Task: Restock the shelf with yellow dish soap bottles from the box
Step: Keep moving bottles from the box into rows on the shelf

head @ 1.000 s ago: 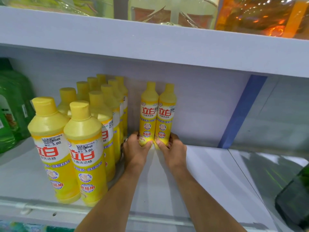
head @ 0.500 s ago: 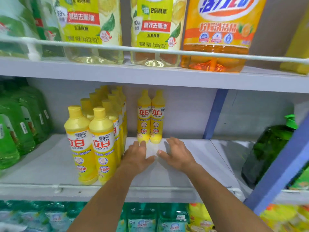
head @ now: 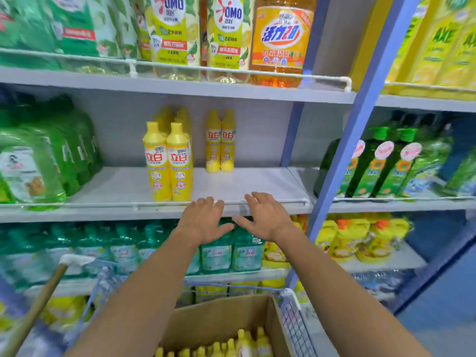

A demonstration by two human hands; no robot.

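Glossy plastic yellow bottles (head: 167, 161) stand on a matt grey shelf (head: 257, 181); the box (head: 221, 320) is plain brown cardboard.

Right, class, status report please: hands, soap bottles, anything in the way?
Open and empty: left hand, right hand, at the shelf edge. Two soap bottles upright at shelf back; more in the box below. Low rail along shelf front.

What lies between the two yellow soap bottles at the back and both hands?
In the head view, only bare grey shelf board and its white front rail lie there.
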